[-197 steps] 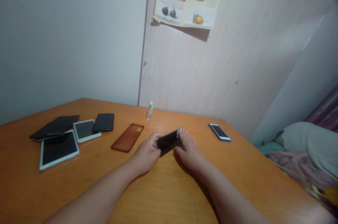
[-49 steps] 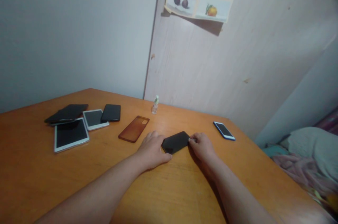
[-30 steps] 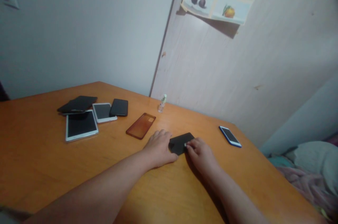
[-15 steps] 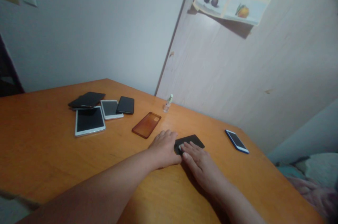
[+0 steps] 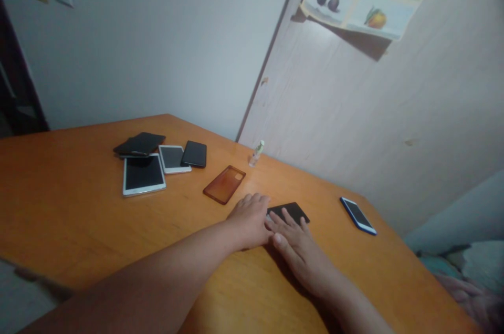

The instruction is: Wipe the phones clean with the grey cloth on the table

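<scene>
A black phone (image 5: 292, 211) lies flat on the table in front of me, its near side covered by my hands. My left hand (image 5: 250, 221) grips its left end, with the fingers close together and the thumb toward the near edge. Across the phone lies my right hand (image 5: 298, 244), palm down with its fingers spread. A small white bit (image 5: 269, 216) shows by its fingertips, between the two hands; what it is I cannot make out. Just beyond my left hand rests a translucent brown phone case (image 5: 223, 185).
On the wooden table (image 5: 177, 234) at left are a white tablet (image 5: 144, 175), a smaller white device (image 5: 173, 158), a black device (image 5: 194, 154) and stacked dark cases (image 5: 140, 144). A small clear bottle (image 5: 256, 154) stands near the back edge. A blue-edged phone (image 5: 357, 215) lies right.
The fingers of my right hand have spread wider over the black phone, and less of the white bit shows. My left hand keeps its place. The whole view has shifted slightly.
</scene>
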The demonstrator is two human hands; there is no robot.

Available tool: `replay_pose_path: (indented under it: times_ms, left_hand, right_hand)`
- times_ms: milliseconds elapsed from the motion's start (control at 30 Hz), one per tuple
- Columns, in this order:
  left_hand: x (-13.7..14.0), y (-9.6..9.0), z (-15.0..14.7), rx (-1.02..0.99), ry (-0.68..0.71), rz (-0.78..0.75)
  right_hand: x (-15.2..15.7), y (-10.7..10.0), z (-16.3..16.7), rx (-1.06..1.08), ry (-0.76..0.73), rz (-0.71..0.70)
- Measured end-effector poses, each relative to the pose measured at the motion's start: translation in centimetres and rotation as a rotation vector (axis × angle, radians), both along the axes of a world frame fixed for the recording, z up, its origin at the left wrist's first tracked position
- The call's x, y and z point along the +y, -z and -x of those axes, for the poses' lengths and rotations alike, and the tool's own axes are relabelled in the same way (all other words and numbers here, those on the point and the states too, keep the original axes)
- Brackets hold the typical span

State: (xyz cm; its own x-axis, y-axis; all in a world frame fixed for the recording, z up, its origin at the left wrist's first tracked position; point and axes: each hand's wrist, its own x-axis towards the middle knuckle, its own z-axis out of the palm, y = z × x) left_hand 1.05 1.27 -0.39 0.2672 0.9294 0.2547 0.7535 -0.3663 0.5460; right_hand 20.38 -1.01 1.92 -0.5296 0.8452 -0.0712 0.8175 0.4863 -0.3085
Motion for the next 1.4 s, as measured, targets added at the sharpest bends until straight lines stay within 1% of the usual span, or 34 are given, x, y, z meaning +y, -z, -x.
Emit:
replay_pose_path:
  times_ms: [33,67,100,167,200,233,267,300,400,433,467,500,533,633,667,700,733,767,867,900,933,1000,1067,1133,1167,1200,1267,1333,1367,1400]
  left_hand:
    - [0.0,0.0,0.0,0.006,-0.002,0.001]
    - [0.0,-0.1,0.0,0.012,-0.003,0.002]
    - [0.0,-0.1,0.0,0.019,-0.004,0.003]
    - [-0.1,-0.2,0.0,0.029,-0.004,0.005]
    - [-0.1,-0.2,0.0,0.032,-0.004,0.007]
    - [-0.1,-0.2,0.0,0.033,-0.006,0.008]
    - [-0.1,-0.1,0.0,0.033,-0.008,0.007]
    - [0.0,-0.1,0.0,0.032,-0.011,0.003]
    - [0.1,0.2,-0.1,0.032,-0.010,-0.016]
    - [0.1,0.3,-0.2,0.035,-0.010,-0.021]
    - [0.1,0.3,-0.2,0.038,-0.013,-0.023]
    - [0.1,0.3,-0.2,0.041,-0.017,-0.021]
    - [0.2,0.3,-0.3,0.043,-0.021,-0.016]
    - [0.2,0.1,-0.3,0.044,-0.020,0.003]
    - [0.1,0.1,-0.3,0.044,-0.017,0.007]
    - [0.1,0.0,-0.2,0.044,-0.016,0.007]
    - [0.1,0.0,-0.2,0.044,-0.017,0.006]
    - [0.1,0.0,-0.2,0.045,-0.018,0.004]
    - [0.0,0.1,-0.2,0.052,-0.022,0.000]
    - [0.0,0.2,-0.2,0.054,-0.022,0.003]
    - [0.1,0.2,-0.2,0.054,-0.023,0.003]
    - [0.1,0.2,-0.3,0.048,-0.026,-0.001]
    - [0.1,0.2,-0.3,0.045,-0.023,0.000]
    - [0.1,0.1,-0.3,0.045,-0.020,0.010]
    - [0.0,0.0,-0.3,0.045,-0.021,0.016]
    - [0.0,-0.1,-0.3,0.045,-0.023,0.022]
    - [-0.1,-0.1,-0.3,0.039,-0.024,0.024]
    - [-0.1,-0.1,-0.3,0.029,-0.024,0.018]
    - [-0.1,-0.1,-0.4,0.025,-0.025,0.014]
    - [-0.1,-0.1,-0.4,0.023,-0.028,0.012]
  right_hand:
    - [0.1,0.0,0.0,-0.003,-0.004,0.004]
    - [0.5,0.1,-0.2,-0.014,0.030,-0.007]
    - [1.0,0.2,-0.7,-0.029,0.097,-0.029]
    - [2.2,0.6,-1.9,-0.064,0.275,-0.087]
    - [2.6,0.7,-2.4,-0.081,0.342,-0.109]
    - [2.8,0.9,-2.7,-0.093,0.377,-0.124]
    - [2.8,0.9,-2.7,-0.097,0.370,-0.127]
    - [2.5,1.0,-2.4,-0.093,0.324,-0.120]
    - [1.3,0.8,-0.7,-0.057,0.087,-0.062]
    - [1.1,0.7,-0.3,-0.050,0.041,-0.051]
    - [1.2,0.7,-0.1,-0.049,0.033,-0.050]
    - [1.5,0.7,-0.2,-0.054,0.064,-0.058]
    - [2.0,0.7,-0.5,-0.065,0.129,-0.075]
    - [3.5,1.0,-2.1,-0.125,0.377,-0.126]
    - [3.8,1.1,-2.5,-0.139,0.424,-0.136]
    - [3.8,1.2,-2.7,-0.142,0.433,-0.142]
    - [3.6,1.3,-2.6,-0.133,0.400,-0.142]
    - [3.2,1.3,-2.2,-0.116,0.332,-0.132]
    - [2.2,1.4,-0.7,-0.053,0.091,-0.087]
    - [2.3,1.4,-0.3,-0.045,0.059,-0.079]
    - [2.6,1.5,-0.3,-0.043,0.072,-0.081]
    - [3.7,1.7,-1.0,-0.066,0.208,-0.111]
    - [5.0,2.0,-2.5,-0.107,0.403,-0.140]
    - [5.6,2.2,-3.6,-0.136,0.503,-0.143]
    - [5.5,2.3,-3.8,-0.141,0.503,-0.147]
    - [5.1,2.3,-3.7,-0.138,0.469,-0.152]
    - [4.0,2.2,-2.8,-0.108,0.324,-0.153]
    - [3.1,1.9,-1.6,-0.073,0.162,-0.125]
    - [2.9,1.8,-1.1,-0.063,0.114,-0.110]
    - [2.9,1.8,-0.9,-0.062,0.106,-0.105]
